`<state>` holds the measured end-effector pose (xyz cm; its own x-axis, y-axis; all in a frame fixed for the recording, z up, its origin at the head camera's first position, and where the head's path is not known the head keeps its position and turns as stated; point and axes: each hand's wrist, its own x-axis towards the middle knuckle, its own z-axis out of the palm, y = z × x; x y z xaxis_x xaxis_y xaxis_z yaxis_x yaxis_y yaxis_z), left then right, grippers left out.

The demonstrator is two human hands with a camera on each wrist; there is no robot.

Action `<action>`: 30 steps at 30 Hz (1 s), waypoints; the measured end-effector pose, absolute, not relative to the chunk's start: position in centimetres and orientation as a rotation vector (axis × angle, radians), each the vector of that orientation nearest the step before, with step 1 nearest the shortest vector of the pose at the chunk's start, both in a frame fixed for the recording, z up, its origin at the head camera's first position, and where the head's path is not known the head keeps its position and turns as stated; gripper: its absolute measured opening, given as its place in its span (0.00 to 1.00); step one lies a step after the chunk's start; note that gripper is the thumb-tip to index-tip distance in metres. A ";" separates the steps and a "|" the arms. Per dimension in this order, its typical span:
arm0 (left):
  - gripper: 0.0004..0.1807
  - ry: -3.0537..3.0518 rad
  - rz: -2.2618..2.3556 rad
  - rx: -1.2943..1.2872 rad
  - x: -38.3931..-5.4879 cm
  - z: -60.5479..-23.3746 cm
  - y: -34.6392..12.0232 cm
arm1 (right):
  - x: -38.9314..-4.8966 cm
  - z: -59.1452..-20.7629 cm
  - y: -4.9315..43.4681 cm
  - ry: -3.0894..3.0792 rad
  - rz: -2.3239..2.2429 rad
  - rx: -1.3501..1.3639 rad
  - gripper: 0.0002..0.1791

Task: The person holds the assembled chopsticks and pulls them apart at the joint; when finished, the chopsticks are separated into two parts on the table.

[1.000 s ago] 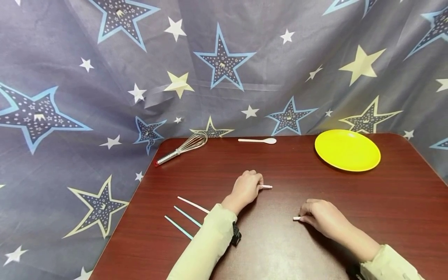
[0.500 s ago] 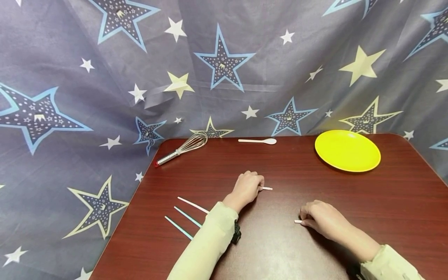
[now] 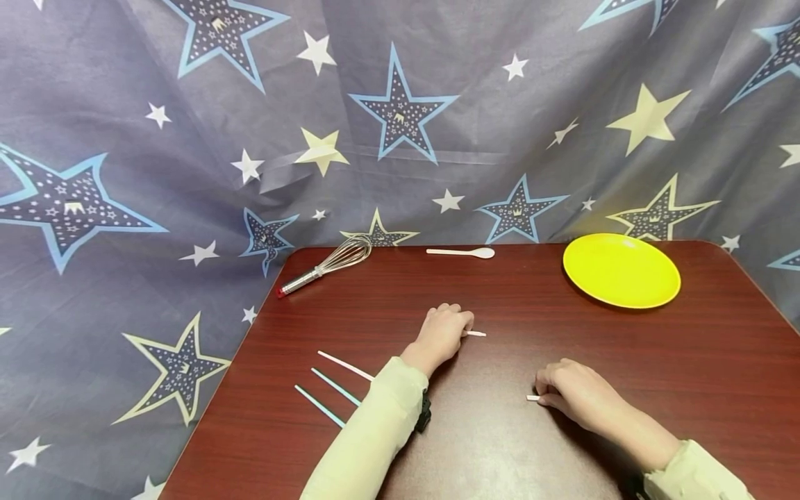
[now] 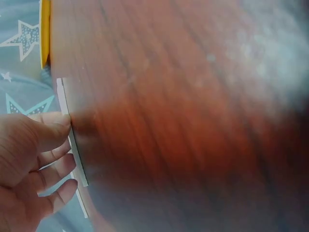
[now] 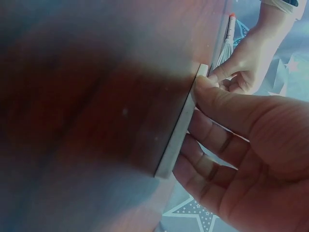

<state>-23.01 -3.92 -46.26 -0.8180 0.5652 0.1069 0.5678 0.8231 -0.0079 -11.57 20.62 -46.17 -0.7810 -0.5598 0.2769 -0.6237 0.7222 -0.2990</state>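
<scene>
My left hand [image 3: 440, 335] pinches a short, thin white stick [image 4: 78, 150] low over the middle of the table, and one end of it pokes out to the right in the head view. A similar white stick [image 5: 179, 131] is held between the thumb and fingers of my right hand [image 3: 578, 389], nearer the front and farther right. In the right wrist view this stick looks flat-sided and lies along the fingertips. The two sticks are apart. Most of each is hidden by the hand in the head view.
Left of my left forearm lie a pale pink stick [image 3: 345, 365], a light blue stick [image 3: 335, 386] and a teal stick [image 3: 319, 405], partly covered by the sleeve. Along the back are a whisk [image 3: 325, 267], a white spoon [image 3: 461, 253] and a yellow plate [image 3: 621, 271]. A star-patterned cloth [image 3: 400, 125] hangs behind.
My right hand's stick has shifted slightly toward the table's front. Both hands keep their hold and otherwise stay almost where they were.
</scene>
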 end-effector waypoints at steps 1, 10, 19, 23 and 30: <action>0.09 -2.905 -0.031 -0.901 -23.1 -46.2 -3.9 | -11.6 -46.2 20.6 -2.760 0.570 0.957 0.19; 0.05 -2.927 -0.012 -0.890 -22.7 -45.8 -4.4 | -11.6 -45.9 20.3 -2.740 0.568 0.980 0.15; 0.09 -2.934 -0.218 -0.884 -21.8 -44.6 -6.8 | -12.0 -45.3 18.7 -2.706 0.527 0.969 0.12; 0.08 -2.948 -0.285 -0.917 -21.1 -44.1 -8.2 | -12.3 -44.9 17.5 -2.716 0.535 0.954 0.11; 0.08 -2.946 -0.325 -0.980 -20.0 -43.5 -10.1 | -12.8 -44.5 15.0 -2.716 0.561 0.986 0.11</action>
